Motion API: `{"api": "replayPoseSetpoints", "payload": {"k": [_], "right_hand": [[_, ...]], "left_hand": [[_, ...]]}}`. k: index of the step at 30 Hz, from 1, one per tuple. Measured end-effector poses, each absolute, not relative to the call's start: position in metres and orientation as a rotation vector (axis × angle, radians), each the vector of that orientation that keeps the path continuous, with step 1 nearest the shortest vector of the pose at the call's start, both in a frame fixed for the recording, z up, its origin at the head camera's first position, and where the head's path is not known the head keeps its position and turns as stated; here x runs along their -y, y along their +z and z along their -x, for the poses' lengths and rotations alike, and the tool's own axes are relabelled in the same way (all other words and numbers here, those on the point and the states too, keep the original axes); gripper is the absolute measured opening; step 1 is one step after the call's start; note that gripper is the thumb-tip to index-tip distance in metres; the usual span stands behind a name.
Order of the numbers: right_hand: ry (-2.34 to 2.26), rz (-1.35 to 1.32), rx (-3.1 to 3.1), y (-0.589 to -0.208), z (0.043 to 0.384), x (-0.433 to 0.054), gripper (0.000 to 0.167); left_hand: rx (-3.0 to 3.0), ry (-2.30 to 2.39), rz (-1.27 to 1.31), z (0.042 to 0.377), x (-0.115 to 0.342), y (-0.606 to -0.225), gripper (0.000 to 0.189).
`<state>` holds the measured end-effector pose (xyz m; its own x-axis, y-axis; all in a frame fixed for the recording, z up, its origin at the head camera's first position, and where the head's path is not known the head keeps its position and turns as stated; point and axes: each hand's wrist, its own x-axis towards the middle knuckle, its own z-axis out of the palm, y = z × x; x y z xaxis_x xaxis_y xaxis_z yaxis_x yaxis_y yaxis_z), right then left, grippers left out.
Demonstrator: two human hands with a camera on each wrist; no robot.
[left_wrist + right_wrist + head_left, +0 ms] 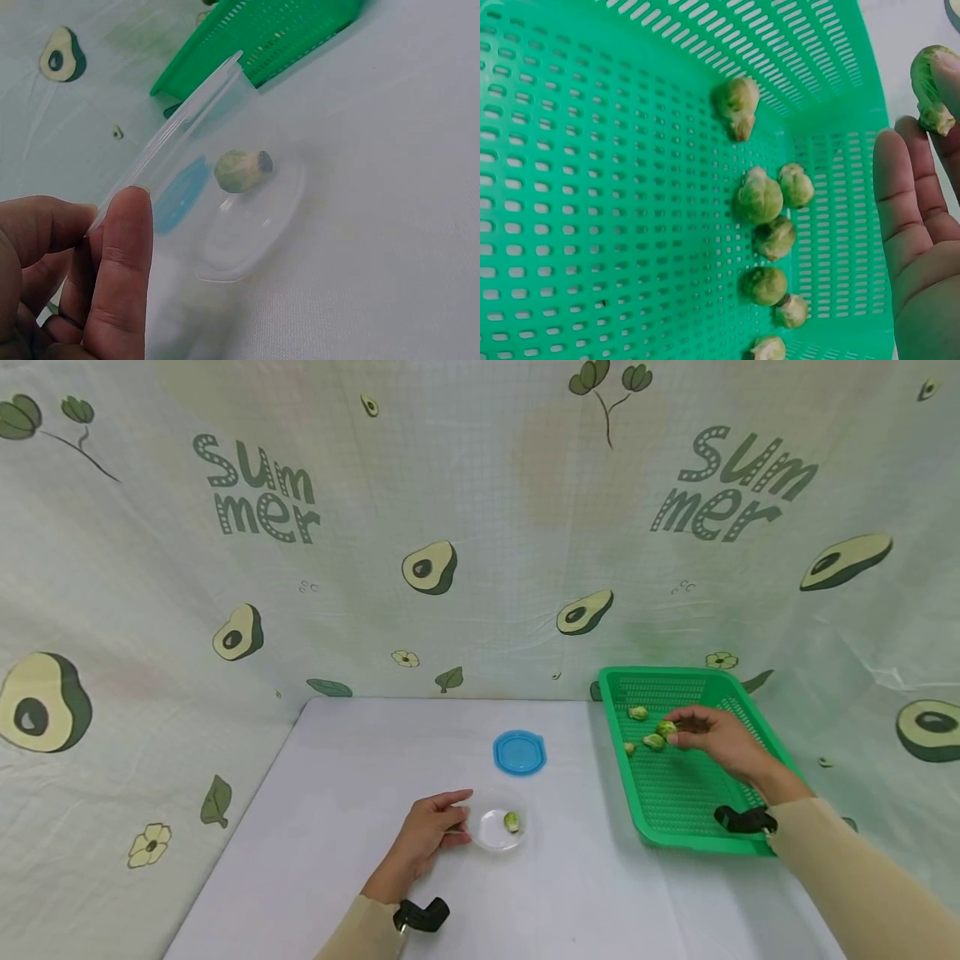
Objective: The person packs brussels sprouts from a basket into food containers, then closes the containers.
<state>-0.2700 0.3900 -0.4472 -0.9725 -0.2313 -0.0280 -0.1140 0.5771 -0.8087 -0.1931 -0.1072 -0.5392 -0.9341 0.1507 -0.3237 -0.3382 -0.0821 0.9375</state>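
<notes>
My left hand (429,832) pinches the rim of a clear plastic tub (217,259) between thumb and fingers. One Brussels sprout (512,822) lies inside the tub, stem end showing in the left wrist view. Over the green basket (675,842), my right hand (716,740) holds another Brussels sprout (928,94) between thumb and fingertips. Several more sprouts (760,196) lie loose on the basket floor, most of them along one side; part of that group is hidden from the head view.
A blue lid (520,752) lies flat on the white table (360,777), just beyond the tub. Behind the table hangs a pale cloth (495,510) printed with avocados and lettering. The basket stands at the table's right side, close to the cloth.
</notes>
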Motion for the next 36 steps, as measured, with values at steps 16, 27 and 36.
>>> {"api": "replayPoseSetpoints", "payload": {"k": [16,27,36], "right_hand": [[-1.54,0.355,-2.67,-0.435,0.253,-0.366,0.045],[-1.648,0.495,-2.632,-0.425,0.245,-0.334,0.038],[-1.729,0.566,-2.603,-0.419,0.236,-0.309,0.032]], "left_hand": [[-1.872,2.07,0.214,0.192,0.106,-0.538,0.044],[-1.866,2.071,0.214,0.191,0.107,-0.537,0.045],[-1.861,2.083,0.213,0.192,0.106,-0.538,0.044]]}}
